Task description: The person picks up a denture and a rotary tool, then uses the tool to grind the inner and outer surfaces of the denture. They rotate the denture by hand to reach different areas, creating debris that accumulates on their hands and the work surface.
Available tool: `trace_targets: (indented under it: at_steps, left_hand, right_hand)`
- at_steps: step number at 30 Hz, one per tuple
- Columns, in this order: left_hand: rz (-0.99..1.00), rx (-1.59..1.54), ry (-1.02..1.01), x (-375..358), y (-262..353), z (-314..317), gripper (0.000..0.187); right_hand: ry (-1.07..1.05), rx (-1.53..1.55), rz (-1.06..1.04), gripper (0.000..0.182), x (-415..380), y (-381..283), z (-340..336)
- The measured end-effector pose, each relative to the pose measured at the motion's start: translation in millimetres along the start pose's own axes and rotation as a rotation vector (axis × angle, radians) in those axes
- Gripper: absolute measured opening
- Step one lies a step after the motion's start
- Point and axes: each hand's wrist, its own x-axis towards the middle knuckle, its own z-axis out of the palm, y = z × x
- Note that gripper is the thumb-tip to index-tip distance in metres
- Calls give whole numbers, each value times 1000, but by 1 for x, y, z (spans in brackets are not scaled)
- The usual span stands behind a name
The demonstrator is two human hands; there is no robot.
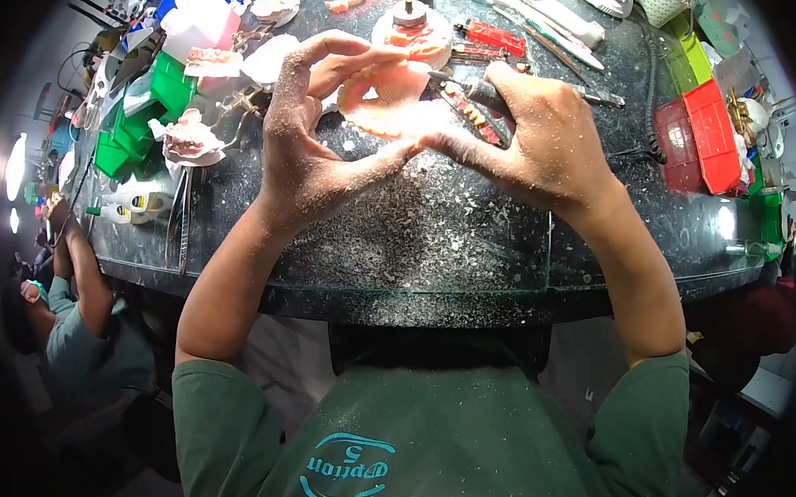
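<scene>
A pink denture (400, 88) with a row of teeth along its rim is held up over the bench, brightly lit. My left hand (294, 148) is closed around its left side, the index finger over the top and the thumb below. My right hand (555, 136) grips a dark, slim rotary handpiece (486, 96), whose narrow tip points at the denture's right edge. Both thumbs meet below the denture. Pale dust covers both hands. Behind my right fingers, a strip of artificial teeth (474, 117) lies partly hidden.
Pale shavings (416, 240) cover the dark bench. A round plaster model (414, 34) stands behind the denture. Green bins (125, 143) and plaster casts (191, 138) sit left, with small bottles (132, 206) nearer. A red bin (713, 137) stands right. Another person (89, 317) sits far left.
</scene>
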Motion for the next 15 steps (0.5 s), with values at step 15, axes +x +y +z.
trace_targets:
  at_steps: [15]
  left_hand:
    - [165, 196, -6, -4, -4, 0, 79]
  right_hand:
    - [-175, -110, -42, 69, -4, -3, -2]
